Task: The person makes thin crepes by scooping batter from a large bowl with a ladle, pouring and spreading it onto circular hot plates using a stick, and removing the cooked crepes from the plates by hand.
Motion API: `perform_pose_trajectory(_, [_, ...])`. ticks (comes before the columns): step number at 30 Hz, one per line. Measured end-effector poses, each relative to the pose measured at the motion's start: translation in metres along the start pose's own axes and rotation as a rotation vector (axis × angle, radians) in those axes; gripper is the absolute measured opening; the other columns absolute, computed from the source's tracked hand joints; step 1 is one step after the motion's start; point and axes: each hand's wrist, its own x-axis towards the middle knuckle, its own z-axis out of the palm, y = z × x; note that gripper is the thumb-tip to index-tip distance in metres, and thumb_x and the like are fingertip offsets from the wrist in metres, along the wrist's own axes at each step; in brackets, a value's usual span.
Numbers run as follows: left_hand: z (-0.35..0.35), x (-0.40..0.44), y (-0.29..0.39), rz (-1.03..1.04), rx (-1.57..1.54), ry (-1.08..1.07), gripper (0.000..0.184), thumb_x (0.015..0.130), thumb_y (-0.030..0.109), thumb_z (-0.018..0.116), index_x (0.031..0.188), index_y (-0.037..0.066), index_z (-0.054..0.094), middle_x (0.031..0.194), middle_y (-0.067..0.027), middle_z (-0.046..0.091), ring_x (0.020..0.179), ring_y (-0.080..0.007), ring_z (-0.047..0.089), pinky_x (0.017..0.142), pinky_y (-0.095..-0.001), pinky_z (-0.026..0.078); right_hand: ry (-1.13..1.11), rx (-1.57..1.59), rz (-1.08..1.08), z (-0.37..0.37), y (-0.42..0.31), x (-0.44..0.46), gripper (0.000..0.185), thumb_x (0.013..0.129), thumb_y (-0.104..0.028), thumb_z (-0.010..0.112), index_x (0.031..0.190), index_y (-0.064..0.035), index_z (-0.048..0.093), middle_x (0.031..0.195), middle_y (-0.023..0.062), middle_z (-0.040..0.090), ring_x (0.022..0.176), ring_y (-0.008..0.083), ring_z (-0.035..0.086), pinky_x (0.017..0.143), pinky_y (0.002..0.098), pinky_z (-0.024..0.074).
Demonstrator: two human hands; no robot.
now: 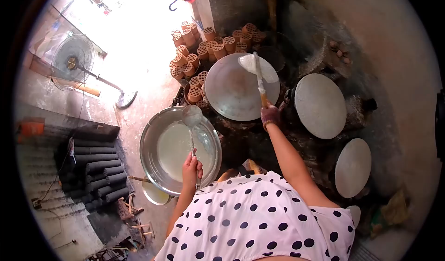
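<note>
My left hand point(191, 170) is closed around the handle of a metal ladle point(192, 116). The ladle's round bowl hangs over the far side of a wide metal basin point(144, 145), which holds white liquid point(174, 147). My right hand point(270, 115), in a purplish glove, grips a wooden-handled paddle point(259, 75) whose shaft is coated white. This paddle reaches over a large round grey plate point(225, 87). A white patch point(248, 62) lies near the plate's far edge, by the paddle's tip; whether it belongs to the paddle I cannot tell.
Two more round pale covers point(321, 105) point(353, 168) sit at the right. Perforated clay-coloured cylinders point(219, 51) are stacked behind the plate. A standing fan point(72, 64) and stacked black cylinders point(95, 168) are at the left. Another pale container point(155, 195) stands beside the basin.
</note>
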Motion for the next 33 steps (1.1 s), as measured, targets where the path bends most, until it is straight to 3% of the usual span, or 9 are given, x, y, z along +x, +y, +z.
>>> perform_pose_trajectory(4, [0.004,0.002,-0.003,-0.015,-0.021,-0.003,0.039,0.1,0.02,0.038,0.137,0.008,0.04,0.061,0.0006,0.043,0.037,-0.0074,0.036,0.033,-0.0214,0.03,-0.19,0.008,-0.163,0.015,-0.019,0.031,0.036,0.082,-0.027,0.064,0.116,-0.0164,0.065,0.097,0.0154,0.069,0.093,0.0313,0.066,0.081,0.0391,0.052])
perform_pose_trajectory(7, [0.006,0.002,0.003,-0.021,-0.042,0.003,0.039,0.1,0.019,0.039,0.137,0.006,0.04,0.061,-0.001,0.043,0.037,-0.0089,0.037,0.035,-0.0217,0.031,-0.195,0.018,-0.218,-0.056,-0.032,0.011,0.035,0.083,-0.027,0.063,0.117,-0.0171,0.064,0.095,0.0132,0.07,0.091,0.0306,0.067,0.079,0.0395,0.052])
perform_pose_trajectory(10, [0.009,-0.002,0.002,-0.008,-0.035,0.043,0.038,0.101,0.021,0.038,0.138,0.011,0.04,0.06,0.0014,0.041,0.036,-0.0073,0.035,0.033,-0.0219,0.03,0.042,-0.062,-0.164,-0.043,0.01,0.031,0.035,0.084,-0.028,0.062,0.118,-0.0178,0.064,0.095,0.0116,0.07,0.089,0.0289,0.067,0.076,0.0387,0.0519])
perform_pose_trajectory(15, [0.018,-0.012,0.011,-0.035,-0.05,0.049,0.039,0.101,0.021,0.039,0.139,0.011,0.039,0.059,0.0021,0.04,0.035,-0.0069,0.032,0.032,-0.0215,0.029,-0.163,-0.248,-0.117,-0.028,-0.031,0.035,0.037,0.083,-0.033,0.062,0.118,-0.023,0.064,0.097,0.0138,0.069,0.09,0.0287,0.067,0.076,0.0372,0.0513])
perform_pose_trajectory(19, [0.02,-0.057,0.032,0.126,-0.243,-0.129,0.043,0.101,0.021,0.037,0.142,0.008,0.035,0.055,0.002,0.034,0.032,-0.007,0.027,0.03,-0.0216,0.024,-0.277,-0.066,-0.396,-0.05,-0.009,0.058,0.04,0.08,-0.032,0.064,0.119,-0.025,0.063,0.101,0.0146,0.068,0.091,0.0324,0.066,0.079,0.0393,0.0507])
perform_pose_trajectory(21, [0.034,-0.068,0.042,0.166,-0.281,-0.021,0.043,0.102,0.022,0.036,0.143,0.008,0.034,0.053,0.0027,0.031,0.031,-0.0069,0.024,0.028,-0.0221,0.022,-0.16,-0.049,-0.109,-0.039,0.01,0.08,0.04,0.08,-0.033,0.065,0.119,-0.0257,0.063,0.102,0.0142,0.068,0.092,0.0322,0.065,0.079,0.0398,0.0507])
perform_pose_trajectory(25, [0.03,-0.04,0.038,0.154,-0.23,-0.007,0.042,0.103,0.023,0.034,0.143,0.01,0.034,0.054,0.0023,0.032,0.031,-0.0074,0.025,0.029,-0.0223,0.023,-0.148,-0.227,-0.395,-0.001,0.017,0.09,0.039,0.081,-0.035,0.065,0.118,-0.0227,0.064,0.102,0.0147,0.068,0.093,0.0328,0.065,0.08,0.04,0.0506])
perform_pose_trajectory(28, [0.035,-0.037,0.032,0.116,-0.284,-0.037,0.042,0.102,0.024,0.035,0.143,0.011,0.033,0.057,0.0018,0.034,0.031,-0.008,0.027,0.029,-0.0229,0.025,-0.49,-0.034,-0.433,-0.032,-0.014,0.075,0.043,0.081,-0.028,0.068,0.123,-0.0187,0.062,0.1,0.015,0.069,0.089,0.0273,0.067,0.078,0.0356,0.0497])
perform_pose_trajectory(33, [0.038,-0.049,0.021,0.095,-0.337,-0.013,0.042,0.102,0.023,0.036,0.142,0.011,0.035,0.057,0.0023,0.034,0.033,-0.0072,0.028,0.03,-0.0219,0.026,-0.363,-0.035,-0.197,-0.055,-0.016,0.096,0.044,0.08,-0.028,0.069,0.123,-0.0215,0.062,0.1,0.0156,0.069,0.089,0.0268,0.067,0.078,0.0351,0.0502])
